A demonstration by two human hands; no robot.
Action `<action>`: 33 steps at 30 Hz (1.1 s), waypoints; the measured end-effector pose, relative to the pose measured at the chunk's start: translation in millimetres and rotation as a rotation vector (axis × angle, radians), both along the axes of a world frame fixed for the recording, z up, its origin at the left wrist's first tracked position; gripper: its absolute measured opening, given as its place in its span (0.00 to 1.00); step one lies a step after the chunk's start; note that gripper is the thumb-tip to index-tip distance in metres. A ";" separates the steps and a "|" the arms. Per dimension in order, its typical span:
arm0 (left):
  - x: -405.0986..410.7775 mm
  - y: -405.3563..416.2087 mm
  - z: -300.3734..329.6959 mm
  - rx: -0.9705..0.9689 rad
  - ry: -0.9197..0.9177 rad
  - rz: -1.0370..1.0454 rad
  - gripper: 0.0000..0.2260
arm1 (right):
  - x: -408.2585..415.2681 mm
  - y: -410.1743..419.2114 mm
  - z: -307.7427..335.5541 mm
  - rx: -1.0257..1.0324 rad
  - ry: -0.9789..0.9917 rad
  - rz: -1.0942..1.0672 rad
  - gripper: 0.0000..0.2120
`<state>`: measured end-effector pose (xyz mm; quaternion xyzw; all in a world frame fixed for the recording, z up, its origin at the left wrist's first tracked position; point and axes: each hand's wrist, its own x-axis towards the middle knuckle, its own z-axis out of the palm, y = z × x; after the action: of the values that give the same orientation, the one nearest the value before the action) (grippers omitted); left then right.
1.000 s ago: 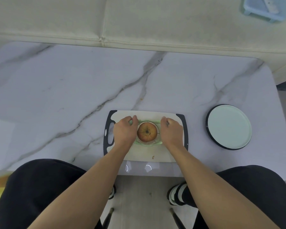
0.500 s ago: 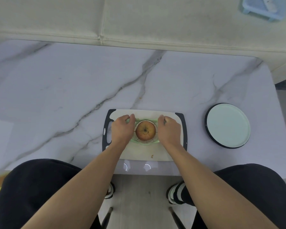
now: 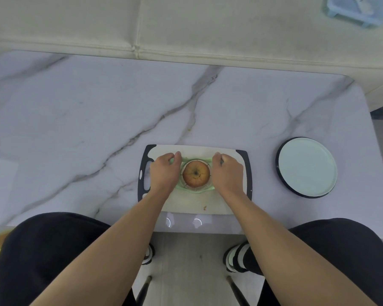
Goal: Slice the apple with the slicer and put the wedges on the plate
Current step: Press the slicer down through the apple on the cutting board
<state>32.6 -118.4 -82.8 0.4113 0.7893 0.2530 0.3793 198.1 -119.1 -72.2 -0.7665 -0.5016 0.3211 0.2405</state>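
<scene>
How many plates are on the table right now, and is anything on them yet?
1. The plate sits on the marble table, right of the cutting board, with nothing on it. No other plate shows.

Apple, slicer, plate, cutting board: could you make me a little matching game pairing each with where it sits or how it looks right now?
Things:
1. apple
2. slicer
3. plate
4. cutting board

Descriptions:
A. empty, right of the board
B. white with black ends, under everything being cut
C. pale green, gripped by the left hand and right hand
D. reddish, ringed by the green frame

Pairs: 1-D, 2-C, 3-A, 4-B
</scene>
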 end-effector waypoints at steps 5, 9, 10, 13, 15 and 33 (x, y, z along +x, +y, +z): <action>2.5 0.6 0.4 -0.003 0.041 0.010 0.21 | 2.6 0.2 -2.8 -0.001 0.040 -0.011 0.24; 5.2 0.8 0.3 -0.002 0.060 0.019 0.22 | 5.1 0.1 -4.1 -0.005 0.055 -0.016 0.24; 5.7 0.6 -0.5 0.002 0.057 0.022 0.22 | 5.6 0.0 -4.5 -0.009 0.061 -0.021 0.24; 6.7 0.2 -2.1 0.024 0.047 0.018 0.22 | 7.3 0.1 -7.3 -0.013 0.084 -0.030 0.24; 7.8 0.5 -2.4 0.034 0.038 0.014 0.22 | 8.3 0.3 -8.5 -0.014 0.094 -0.035 0.24; 7.9 1.0 -0.7 0.057 0.038 0.017 0.23 | 6.9 -0.8 -11.0 0.000 0.073 -0.042 0.25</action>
<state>40.5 -117.3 -83.4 0.4202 0.7922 0.2706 0.3503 205.0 -119.9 -83.2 -0.7646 -0.4761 0.3439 0.2653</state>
